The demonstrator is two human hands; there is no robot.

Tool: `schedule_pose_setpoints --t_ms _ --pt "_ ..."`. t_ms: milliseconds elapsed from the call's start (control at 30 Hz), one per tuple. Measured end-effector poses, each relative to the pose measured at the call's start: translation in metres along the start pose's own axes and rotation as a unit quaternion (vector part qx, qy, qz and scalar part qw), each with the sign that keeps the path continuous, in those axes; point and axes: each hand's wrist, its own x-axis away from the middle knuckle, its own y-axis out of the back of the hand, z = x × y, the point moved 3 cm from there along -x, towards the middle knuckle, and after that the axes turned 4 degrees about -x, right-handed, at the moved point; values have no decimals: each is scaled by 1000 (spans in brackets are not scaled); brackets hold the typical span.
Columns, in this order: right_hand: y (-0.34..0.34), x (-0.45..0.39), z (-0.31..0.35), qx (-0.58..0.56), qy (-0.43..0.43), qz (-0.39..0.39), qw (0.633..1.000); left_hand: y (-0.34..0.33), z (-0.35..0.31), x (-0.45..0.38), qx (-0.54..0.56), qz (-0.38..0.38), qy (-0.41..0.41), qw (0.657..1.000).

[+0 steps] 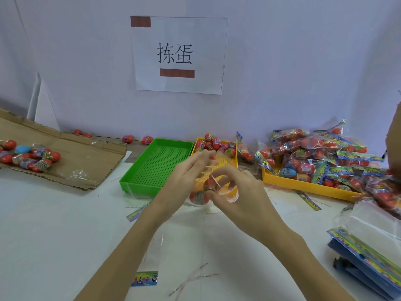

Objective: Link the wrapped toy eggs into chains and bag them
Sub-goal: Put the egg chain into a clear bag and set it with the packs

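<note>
wall sign (pixel 179 55) | flattened cardboard (pixel 86 155) on left | green tray (pixel 134 172) centre

White bench (pixel 54 235) in front. Plain pale wall (pixel 293 61) behind, meeting the bench. White paper sign (pixel 208 40) stuck on the wall, with two big black characters and two brown-red bars. Soft, even light all over.

Green tray (pixel 138 170) perforated glossy plastic; cardboard sheet (pixel 86 153) matt, creased; toy eggs (pixel 199 197) glossy film-wrapped.
</note>
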Motion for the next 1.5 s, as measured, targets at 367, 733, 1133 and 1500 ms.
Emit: schedule_pose_setpoints --t_ms 367,733,1133,1500 --pt "21 -8 -18 -257 -145 -58 954 -1 10 3 -32 113 -1 993" --pt "20 -9 -23 -232 -154 -78 957 -1 11 4 -57 120 11 991" --pt "16 -7 -25 -347 -229 -76 906 0 12 3 -60 132 24 989" --pt "14 -7 -22 -354 -228 -90 903 6 17 -2 -3 -12 24 1000"
